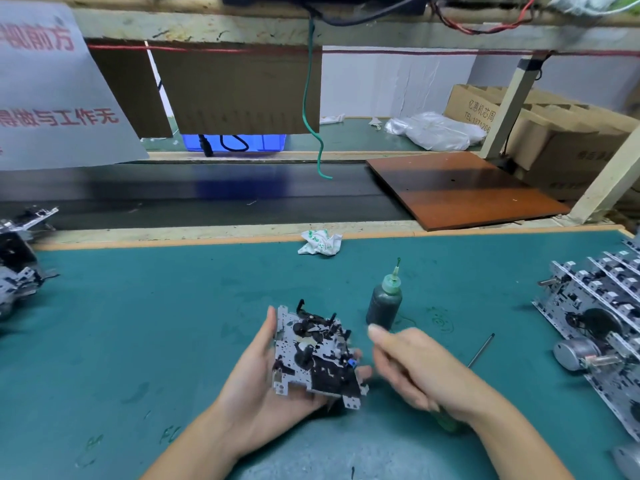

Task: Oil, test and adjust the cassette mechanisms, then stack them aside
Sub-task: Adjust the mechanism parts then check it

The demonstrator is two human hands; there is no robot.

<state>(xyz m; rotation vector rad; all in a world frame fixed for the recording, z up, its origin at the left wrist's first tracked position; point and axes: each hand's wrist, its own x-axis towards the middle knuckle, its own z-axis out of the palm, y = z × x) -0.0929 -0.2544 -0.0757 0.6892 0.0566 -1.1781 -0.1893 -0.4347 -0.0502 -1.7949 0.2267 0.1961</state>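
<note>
Mechanism (317, 355): flat perforated metal plate, silver, with black plastic gears, levers and a small blue part on top, edges notched. It lies tilted in the left hand (266, 386), palm up, fingers curled under its far edge and thumb straight along its left edge. Left forearm comes in from bottom centre, above the worktop (138, 323), which is covered in a teal mat, scuffed and oil-stained.

Right hand (415, 368) hovers just right of the mechanism, not touching it, blurred. Fingers curl round a screwdriver (479, 355): green translucent handle poking out below the palm, thin metal shaft pointing up and right past the wrist. Forefinger sticks out toward the bottle.

Bottle (383, 304): small, dark, soft plastic, green cap with a long thin nozzle, upright on the mat just behind the right hand and near the mechanism's far right corner.

Stack (595, 323) of the same metal plates at the right edge, leaning in a row, round silver motors showing. More mechanisms (17, 265) heaped at the left edge. Crumpled white and green paper (320, 242) at the mat's far edge. Behind it a dark belt (207, 199), a brown board (464, 188), a hanging green wire (311, 116), cardboard boxes (554, 133) at far right.
</note>
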